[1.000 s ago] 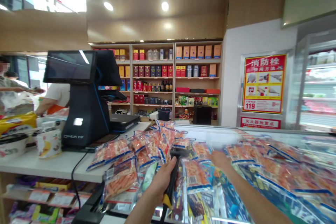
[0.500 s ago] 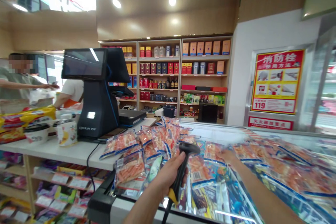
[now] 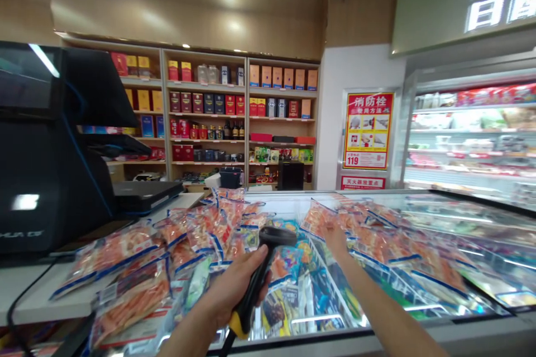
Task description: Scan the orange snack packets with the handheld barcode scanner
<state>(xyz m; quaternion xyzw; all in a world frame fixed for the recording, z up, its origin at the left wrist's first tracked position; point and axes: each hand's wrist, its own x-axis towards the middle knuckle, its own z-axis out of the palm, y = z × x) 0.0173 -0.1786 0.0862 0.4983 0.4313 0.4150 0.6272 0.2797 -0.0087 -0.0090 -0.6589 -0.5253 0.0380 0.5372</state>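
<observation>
My left hand [image 3: 238,284] is wrapped round the handle of a black and yellow barcode scanner [image 3: 255,273], its head over the glass-topped freezer [image 3: 301,201]. A cord runs down from the handle. My right hand [image 3: 335,239], slightly blurred, grips a clear packet of orange-pink food sticks [image 3: 316,218] with blue edging, near the packets on the right. A pile of like packets [image 3: 205,228] lies left of the scanner, partly on the counter. Another packet [image 3: 280,268] shows behind the scanner. More packets [image 3: 397,245] are spread out on the right side.
A black checkout terminal [image 3: 37,167] stands on the white counter [image 3: 33,290] at left, with a cable hanging in front. Shelves of boxed bottles [image 3: 205,103] line the back wall. A red fire-hydrant sign [image 3: 368,131] and a lit chiller [image 3: 473,139] are at right.
The view has turned right, so the terminal slides left and the chiller appears. My right hand has moved right with the packet. My left hand still holds the scanner.
</observation>
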